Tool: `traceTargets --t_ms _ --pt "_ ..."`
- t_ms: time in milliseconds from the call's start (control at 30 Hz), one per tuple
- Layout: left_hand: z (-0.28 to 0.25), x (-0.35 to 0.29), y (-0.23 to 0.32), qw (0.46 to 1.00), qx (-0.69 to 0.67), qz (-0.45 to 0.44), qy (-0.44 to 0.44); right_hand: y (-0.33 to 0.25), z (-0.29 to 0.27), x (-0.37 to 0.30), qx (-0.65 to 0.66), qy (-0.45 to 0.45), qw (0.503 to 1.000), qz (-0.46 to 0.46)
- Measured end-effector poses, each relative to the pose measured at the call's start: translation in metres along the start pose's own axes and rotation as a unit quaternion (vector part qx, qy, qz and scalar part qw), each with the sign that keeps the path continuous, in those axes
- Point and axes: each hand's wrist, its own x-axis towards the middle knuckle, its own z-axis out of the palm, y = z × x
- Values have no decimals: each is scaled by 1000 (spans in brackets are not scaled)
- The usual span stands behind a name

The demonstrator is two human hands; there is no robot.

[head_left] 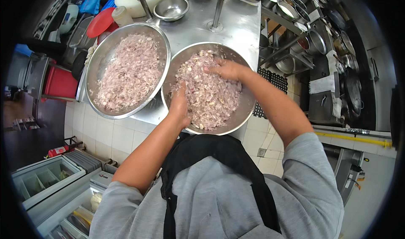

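A wide steel bowl in front of me holds a heap of thin, pinkish-white slices that look like shallot. My left hand is at the bowl's left side, its stretched fingers against the slices. On the far right of the heap, my right hand reaches in with thumb and fingers apart; its fingertips are partly buried and blurred. To the left, a second large steel bowl holds more of the same slices, and neither hand touches it.
Both bowls stand on a steel table with metal posts rising from it. Behind are a small steel bowl, a red plate and a plastic jar. Pots and a stove line the right; an open chest freezer is lower left.
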Motion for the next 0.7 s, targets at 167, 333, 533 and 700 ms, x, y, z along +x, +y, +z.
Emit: traceTargets --t_ms 167,333,533,700 --pt "16 15 14 992 -83 -76 -66 -10 29 -21 480 -223 837 137" --pt "7 28 -1 998 6 8 65 -40 24 -39 226 -87 962 125" --pt "6 24 19 883 362 296 53 -9 3 -28 -122 89 975 -163" --pt "14 16 48 601 652 457 -65 -23 -7 -49 -113 150 980 -70"
